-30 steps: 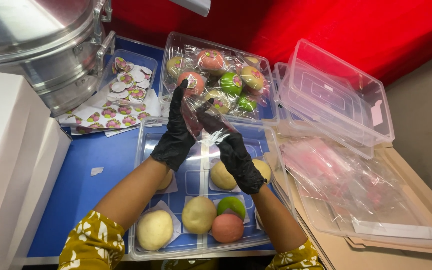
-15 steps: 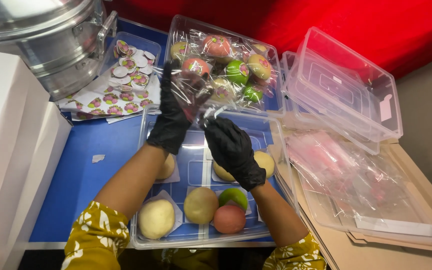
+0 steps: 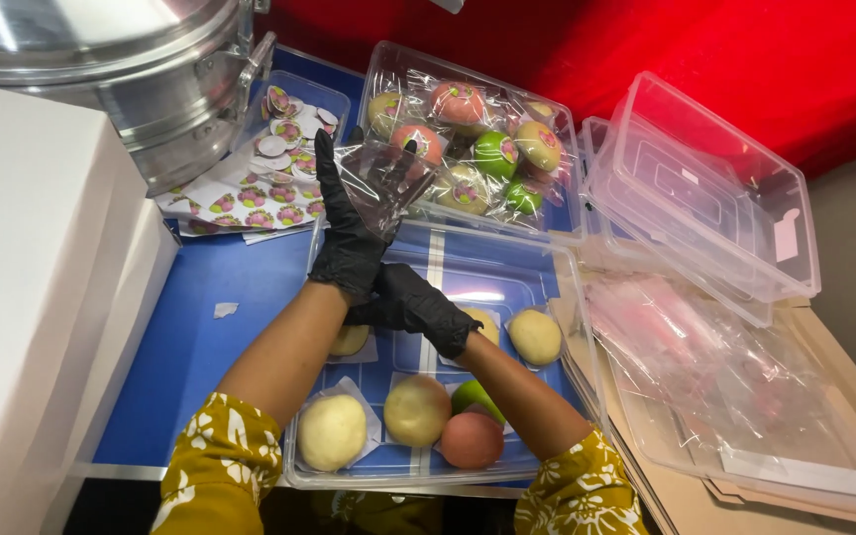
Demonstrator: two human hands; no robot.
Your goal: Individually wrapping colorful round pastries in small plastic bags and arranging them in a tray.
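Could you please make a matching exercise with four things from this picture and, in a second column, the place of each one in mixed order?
Things:
1. left hand
2. right hand
3. metal pot
4. sticker sheets

Places:
A. far left corner, beside the white box
B. raised, inside a clear plastic bag
C. on the blue table, between the pot and the trays
D. at the wrist of the other hand, above the near clear tray

Pairs: 1-B, 2-D, 3-A, 4-C
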